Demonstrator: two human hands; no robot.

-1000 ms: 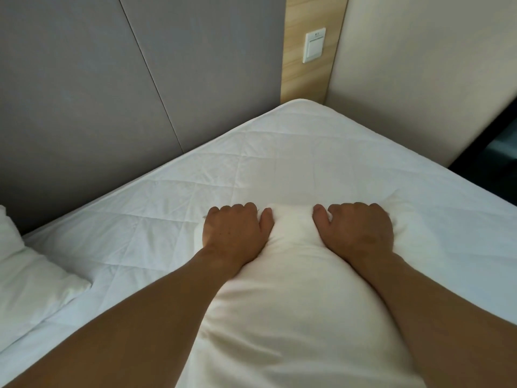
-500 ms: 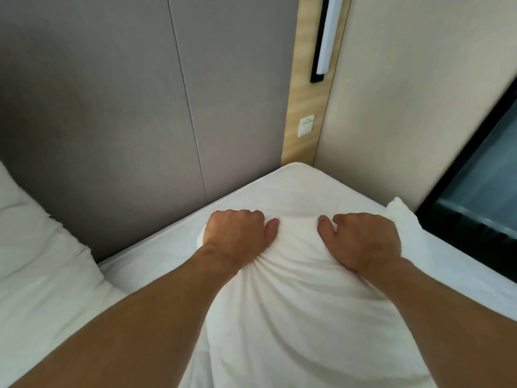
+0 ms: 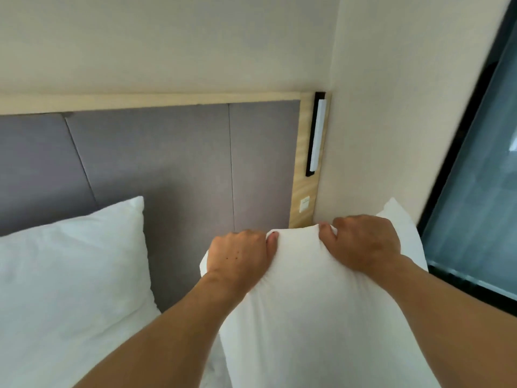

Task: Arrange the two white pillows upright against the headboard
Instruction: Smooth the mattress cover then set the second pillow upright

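Both my hands grip the top edge of a white pillow (image 3: 321, 312), which is lifted in front of me at the right. My left hand (image 3: 240, 254) clutches the edge near its left corner, and my right hand (image 3: 363, 240) bunches the fabric a little farther right. A second white pillow (image 3: 70, 281) stands upright at the left, leaning against the grey padded headboard (image 3: 181, 163). A strip of bare headboard shows between the two pillows. The held pillow's lower part runs out of view.
A wooden trim with a black-and-white wall lamp (image 3: 316, 135) and a small switch (image 3: 304, 204) borders the headboard's right side. A beige wall (image 3: 391, 121) meets it in the corner. A dark-framed window (image 3: 475, 191) lies at the far right.
The pillow has been lifted off the mattress by both hands and raised toward the headboard. The view has tilted up, and the left pillow now shows standing upright.
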